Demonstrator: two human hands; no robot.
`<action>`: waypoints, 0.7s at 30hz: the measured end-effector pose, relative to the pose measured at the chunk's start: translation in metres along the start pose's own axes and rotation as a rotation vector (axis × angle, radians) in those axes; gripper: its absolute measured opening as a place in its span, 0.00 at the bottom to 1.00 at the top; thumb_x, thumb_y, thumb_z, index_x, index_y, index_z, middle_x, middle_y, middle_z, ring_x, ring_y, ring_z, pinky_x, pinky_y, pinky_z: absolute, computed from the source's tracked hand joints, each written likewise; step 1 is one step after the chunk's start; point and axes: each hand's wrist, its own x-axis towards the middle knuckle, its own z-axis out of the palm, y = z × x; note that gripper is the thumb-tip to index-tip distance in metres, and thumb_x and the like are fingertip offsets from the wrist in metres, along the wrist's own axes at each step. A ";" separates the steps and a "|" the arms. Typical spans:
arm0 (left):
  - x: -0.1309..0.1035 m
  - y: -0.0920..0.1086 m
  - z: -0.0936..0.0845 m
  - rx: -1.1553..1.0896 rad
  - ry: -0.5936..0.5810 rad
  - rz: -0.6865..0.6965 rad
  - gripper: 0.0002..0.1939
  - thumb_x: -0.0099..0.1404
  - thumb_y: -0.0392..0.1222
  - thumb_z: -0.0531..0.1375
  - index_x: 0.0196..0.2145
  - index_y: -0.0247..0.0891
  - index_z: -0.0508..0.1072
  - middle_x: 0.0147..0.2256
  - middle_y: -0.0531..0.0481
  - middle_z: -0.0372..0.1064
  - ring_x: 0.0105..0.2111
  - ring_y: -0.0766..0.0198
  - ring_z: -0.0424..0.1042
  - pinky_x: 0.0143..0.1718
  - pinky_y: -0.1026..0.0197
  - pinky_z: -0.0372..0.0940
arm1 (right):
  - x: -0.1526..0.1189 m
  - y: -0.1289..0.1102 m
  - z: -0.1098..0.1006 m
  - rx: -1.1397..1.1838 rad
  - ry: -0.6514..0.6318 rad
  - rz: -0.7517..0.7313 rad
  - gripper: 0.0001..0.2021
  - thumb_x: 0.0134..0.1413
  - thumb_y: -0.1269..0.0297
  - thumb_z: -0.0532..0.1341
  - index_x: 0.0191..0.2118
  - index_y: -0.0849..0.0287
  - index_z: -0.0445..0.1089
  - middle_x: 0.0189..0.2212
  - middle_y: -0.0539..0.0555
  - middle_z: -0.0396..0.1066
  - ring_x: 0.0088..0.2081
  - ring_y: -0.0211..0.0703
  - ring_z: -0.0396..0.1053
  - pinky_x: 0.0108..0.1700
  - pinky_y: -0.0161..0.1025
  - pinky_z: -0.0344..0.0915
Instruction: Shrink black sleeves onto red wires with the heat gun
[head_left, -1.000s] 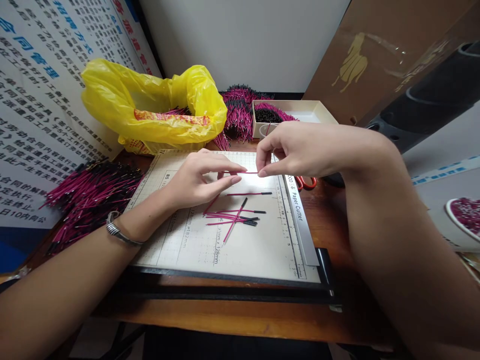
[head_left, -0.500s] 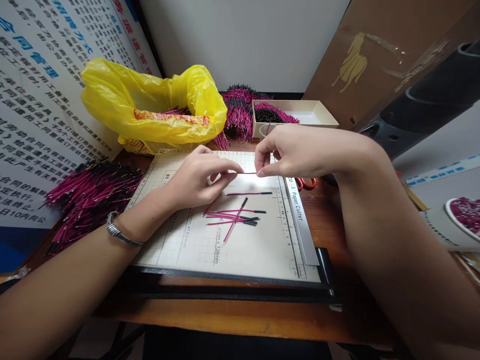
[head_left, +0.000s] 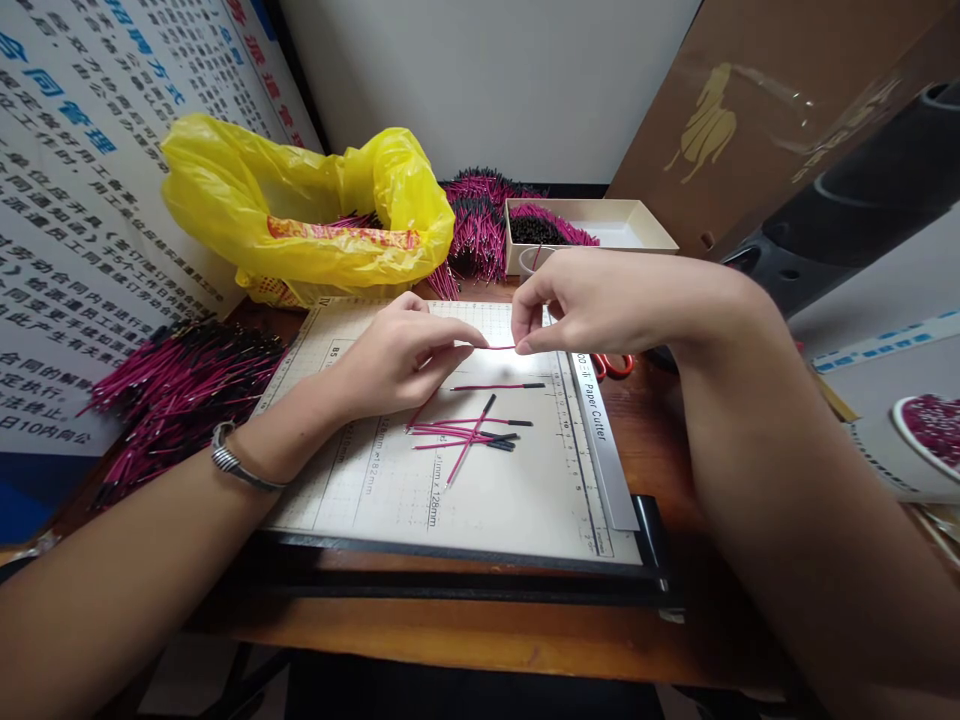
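A thin magenta wire (head_left: pixel 501 348) stretches between my two hands above the back part of a paper cutter board (head_left: pixel 360 500). My left hand (head_left: pixel 412 355) pinches its left end between thumb and index finger. Its right end sits in the pinch of my right hand (head_left: pixel 570 305), whose fingertips point down. Below the hands, one wire with a black tip (head_left: pixel 499 386) lies on the board by itself. Nearer the front, several magenta wires (head_left: pixel 465 434) with black tips lie crossed over each other. The wire ends inside my fingertips are hidden.
Behind the board stand a yellow plastic bag (head_left: pixel 315 260), a heap of wires (head_left: pixel 480 225) and an open box (head_left: pixel 600 225). Another wire heap (head_left: pixel 187 400) lies at the left. Red-handled scissors (head_left: pixel 616 367) and a paper cup (head_left: pixel 885 465) are at the right.
My right hand has shifted very slightly to the right, still pinching the wire. Otherwise both hands look almost the same.
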 end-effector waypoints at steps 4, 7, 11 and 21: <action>-0.001 0.000 0.000 0.007 -0.013 -0.038 0.09 0.69 0.37 0.57 0.41 0.40 0.79 0.22 0.56 0.70 0.23 0.66 0.63 0.35 0.60 0.59 | 0.000 0.001 0.000 -0.006 0.000 -0.006 0.06 0.54 0.65 0.64 0.36 0.57 0.78 0.20 0.46 0.66 0.23 0.32 0.61 0.29 0.37 0.54; -0.001 0.000 0.000 0.016 -0.036 -0.061 0.09 0.69 0.38 0.57 0.41 0.41 0.78 0.23 0.56 0.71 0.25 0.65 0.65 0.37 0.60 0.60 | 0.001 0.002 0.000 -0.014 0.005 -0.008 0.05 0.53 0.65 0.63 0.35 0.57 0.77 0.20 0.46 0.66 0.22 0.32 0.60 0.30 0.37 0.54; -0.001 -0.001 0.000 0.017 -0.039 -0.065 0.08 0.70 0.39 0.57 0.39 0.41 0.77 0.23 0.55 0.71 0.25 0.65 0.65 0.38 0.60 0.61 | 0.002 0.005 0.000 -0.008 0.022 -0.021 0.05 0.52 0.64 0.64 0.34 0.57 0.76 0.21 0.46 0.66 0.22 0.31 0.58 0.29 0.37 0.54; -0.001 0.003 -0.002 -0.018 -0.046 -0.091 0.08 0.70 0.41 0.57 0.38 0.41 0.77 0.23 0.56 0.70 0.25 0.66 0.64 0.37 0.60 0.60 | 0.002 0.007 0.000 -0.006 0.038 -0.057 0.06 0.54 0.61 0.64 0.35 0.57 0.77 0.24 0.47 0.69 0.26 0.34 0.62 0.31 0.37 0.54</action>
